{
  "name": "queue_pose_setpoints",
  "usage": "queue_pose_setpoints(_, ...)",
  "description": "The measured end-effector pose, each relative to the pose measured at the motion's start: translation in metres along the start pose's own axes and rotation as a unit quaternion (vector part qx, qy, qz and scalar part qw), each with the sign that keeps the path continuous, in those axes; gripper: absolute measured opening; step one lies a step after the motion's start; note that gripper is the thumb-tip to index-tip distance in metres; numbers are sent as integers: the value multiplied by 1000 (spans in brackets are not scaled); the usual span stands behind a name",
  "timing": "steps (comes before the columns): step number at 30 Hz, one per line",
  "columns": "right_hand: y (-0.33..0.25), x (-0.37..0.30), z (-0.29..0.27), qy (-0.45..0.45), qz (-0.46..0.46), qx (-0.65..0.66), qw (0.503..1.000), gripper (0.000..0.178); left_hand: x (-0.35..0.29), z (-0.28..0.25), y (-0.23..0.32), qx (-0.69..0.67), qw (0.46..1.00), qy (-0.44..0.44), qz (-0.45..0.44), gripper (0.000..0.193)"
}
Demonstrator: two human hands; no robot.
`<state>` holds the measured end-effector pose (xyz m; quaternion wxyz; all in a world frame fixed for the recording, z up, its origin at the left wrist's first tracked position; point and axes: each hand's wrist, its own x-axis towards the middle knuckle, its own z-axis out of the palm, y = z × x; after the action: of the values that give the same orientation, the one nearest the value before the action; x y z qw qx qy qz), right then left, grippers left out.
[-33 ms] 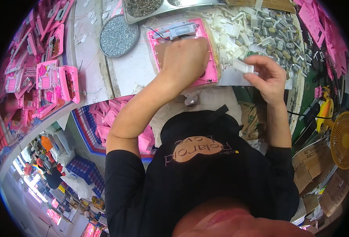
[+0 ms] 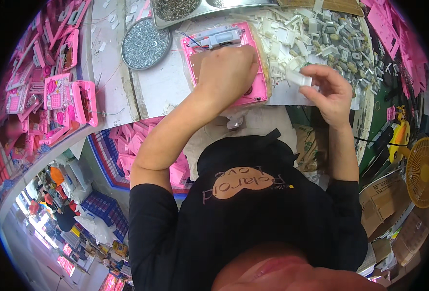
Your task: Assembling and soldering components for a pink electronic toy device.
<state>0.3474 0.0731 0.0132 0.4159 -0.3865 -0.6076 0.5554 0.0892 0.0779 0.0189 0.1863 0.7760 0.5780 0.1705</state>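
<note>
One white plastic piece is pinched between thumb and fingers of the right hand, outside the pink casing to its left. Over that casing the left hand is curled; what it holds I cannot tell. Just beyond it a grey unit already appears seated in the casing, while past the right hand loose white parts lie unfitted

Markings, by location
Lettering runs across and around the tan patch on the black shirt, off centre toward 5 o'clock; small dark print marks the cardboard between 3 and 4 o'clock.
</note>
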Motion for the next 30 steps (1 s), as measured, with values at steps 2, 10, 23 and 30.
queue_pose_setpoints(2, 2, 10, -5, -2, -7, -100, 995, 27, -6, -11, -7, -80, 996, 24, -15, 15)
queue_pose_setpoints(10, -3, 58, 30, -112, -265, -390, 875, 26, -38, 8, -39, -315, 930, 172, -75, 11)
queue_pose_setpoints(23, 22, 87, 37, -207, -321, -302, 873, 31, -41, 17, -36, -292, 933, 195, -79, 13)
queue_pose_setpoints(30, 20, 73, 56, -193, -301, -387, 850, 22, -38, 17, -42, -257, 946, 188, -55, 13)
